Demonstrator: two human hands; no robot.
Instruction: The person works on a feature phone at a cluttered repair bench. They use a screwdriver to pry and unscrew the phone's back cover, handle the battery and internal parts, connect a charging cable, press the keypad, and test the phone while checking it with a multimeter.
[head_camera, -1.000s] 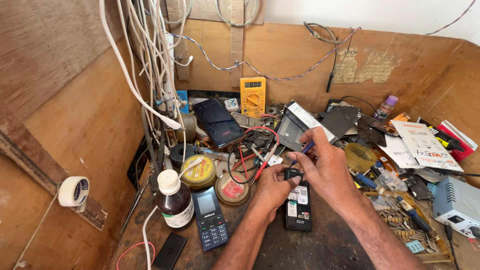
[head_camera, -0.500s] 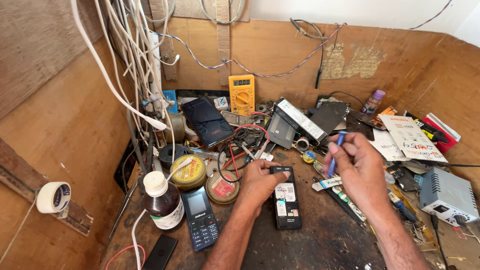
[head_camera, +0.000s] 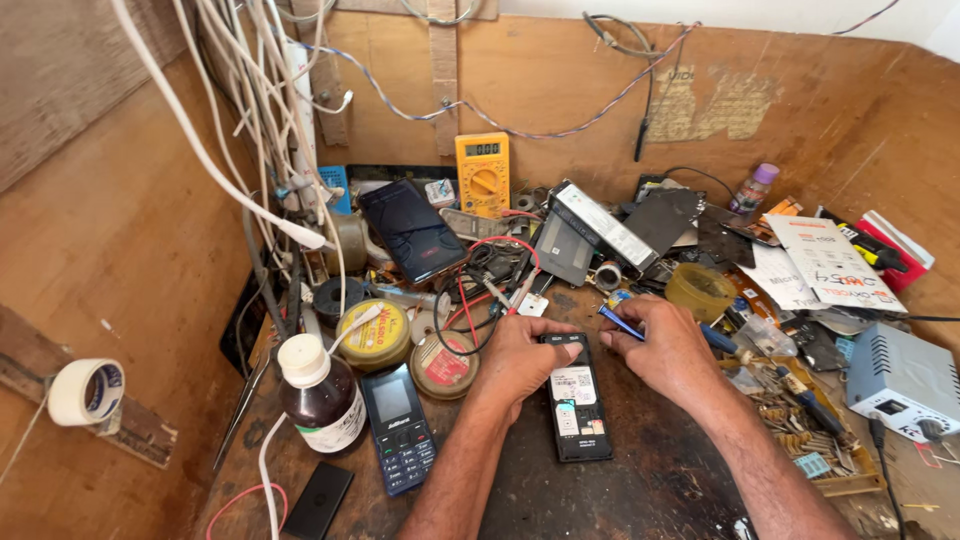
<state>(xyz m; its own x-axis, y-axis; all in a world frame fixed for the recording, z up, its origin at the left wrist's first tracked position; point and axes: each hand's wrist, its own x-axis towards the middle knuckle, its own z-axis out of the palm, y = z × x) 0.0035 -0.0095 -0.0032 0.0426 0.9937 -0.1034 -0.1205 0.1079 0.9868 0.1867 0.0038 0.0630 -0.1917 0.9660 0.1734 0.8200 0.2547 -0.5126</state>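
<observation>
Since 0.5 s ago my right hand (head_camera: 668, 352), pinching the blue tool (head_camera: 622, 323), returns beside the open phone (head_camera: 575, 408); my left hand (head_camera: 517, 358), fingers curled together, should brace it firmly.

Both forearms cut off by bottom edge. Left hand (head_camera: 520, 360) covers upper left corner of opened black phone (head_camera: 575, 397); label detail there too small to tell. Blue tool (head_camera: 622, 323) in right hand (head_camera: 668, 350): rear part hidden in the fist, kind unclear. White cables (head_camera: 215, 150) run out past top edge. Grey box (head_camera: 903, 380) cut by right edge. Desk (head_camera: 650, 480) front out of frame.
</observation>
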